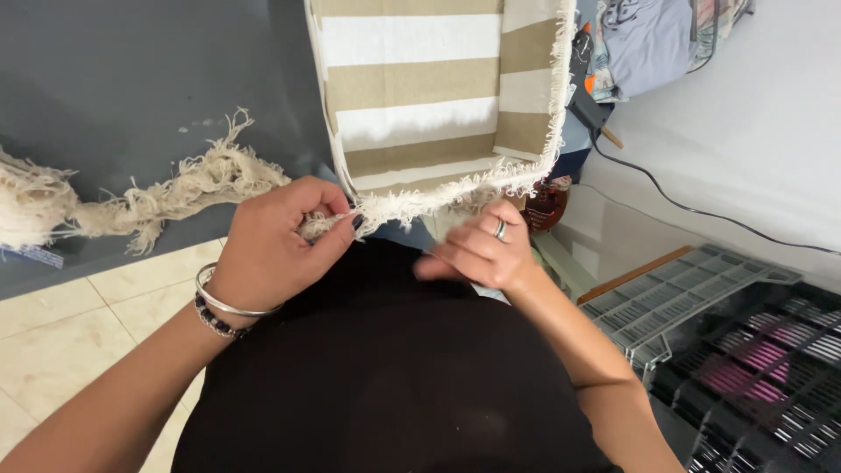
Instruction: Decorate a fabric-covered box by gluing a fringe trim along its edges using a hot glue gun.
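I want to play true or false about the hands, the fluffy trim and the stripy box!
1. The left hand pinches the frayed cream trim. True.
2. The box has red and blue stripes. False: its stripes are tan and white.
3. The right hand wears a ring. True.
4. The left wrist is bare. False: it wears bracelets.
5. A black cord lies on the white surface. True.

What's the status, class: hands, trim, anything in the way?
Left hand pinching cream fringe trim at striped fabric box rim. Right hand beside it, fingers curled, empty. Nothing in the way.
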